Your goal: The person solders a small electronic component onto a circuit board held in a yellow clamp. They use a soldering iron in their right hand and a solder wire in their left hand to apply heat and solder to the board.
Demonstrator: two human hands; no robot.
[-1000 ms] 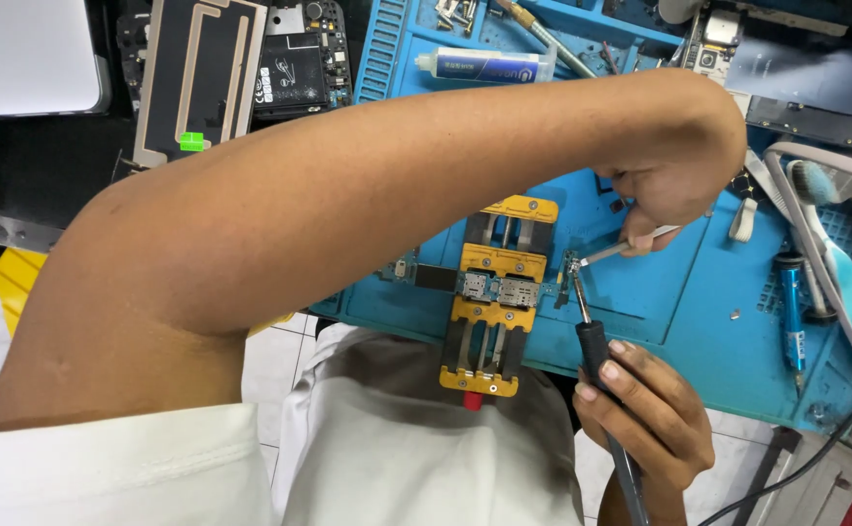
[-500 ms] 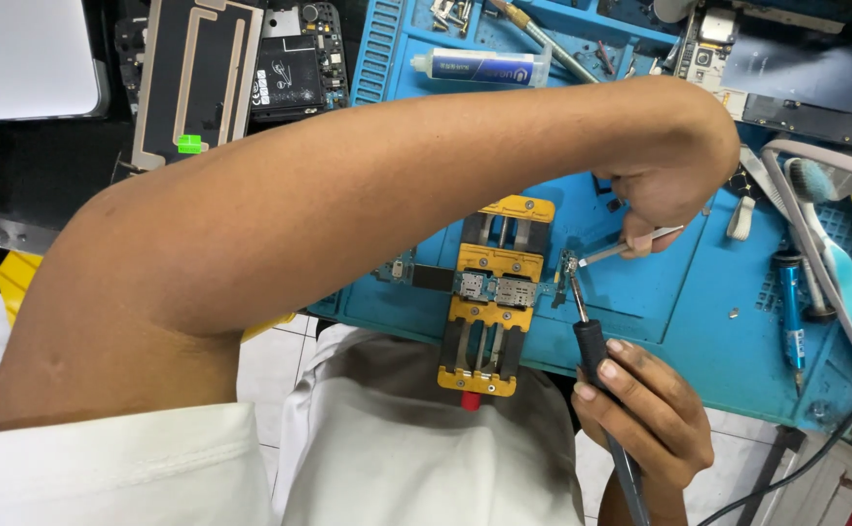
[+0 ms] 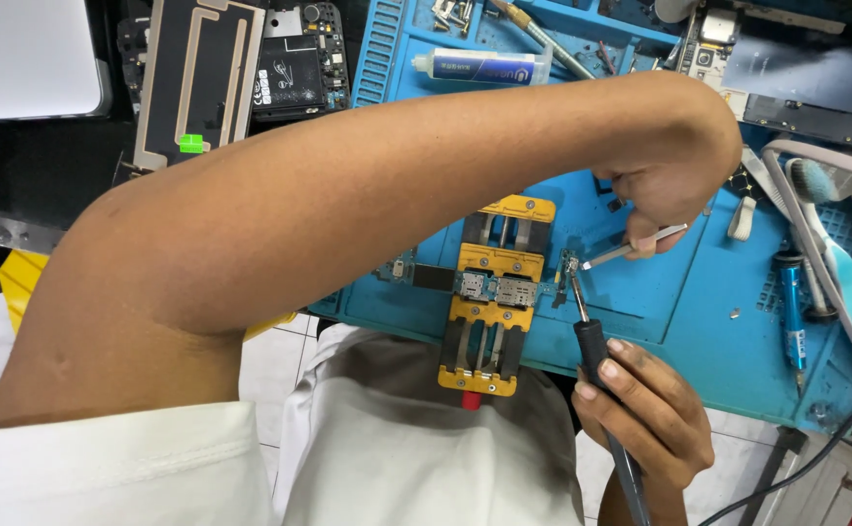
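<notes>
My left arm crosses the whole view, and my left hand (image 3: 674, 190) is closed on thin metal tweezers (image 3: 630, 250) whose tips point left at the board's right end. My right hand (image 3: 655, 419), low at the right, grips a black-handled soldering iron (image 3: 590, 336). Its tip touches the small part at the right end of a narrow circuit board (image 3: 492, 286). A yellow clamp holder (image 3: 504, 209) grips that board and lies on a blue work mat (image 3: 679, 321).
At the back of the mat lie a blue-and-white tube (image 3: 480, 66) and loose tools. An opened phone body (image 3: 202, 78) sits at the back left, and another opened device (image 3: 806, 83) at the back right. A blue screwdriver (image 3: 789, 292) and a toothbrush (image 3: 835, 253) lie at the right.
Nothing clear has moved: both hands hold their places, and the iron's tip stays at the board's right end.
</notes>
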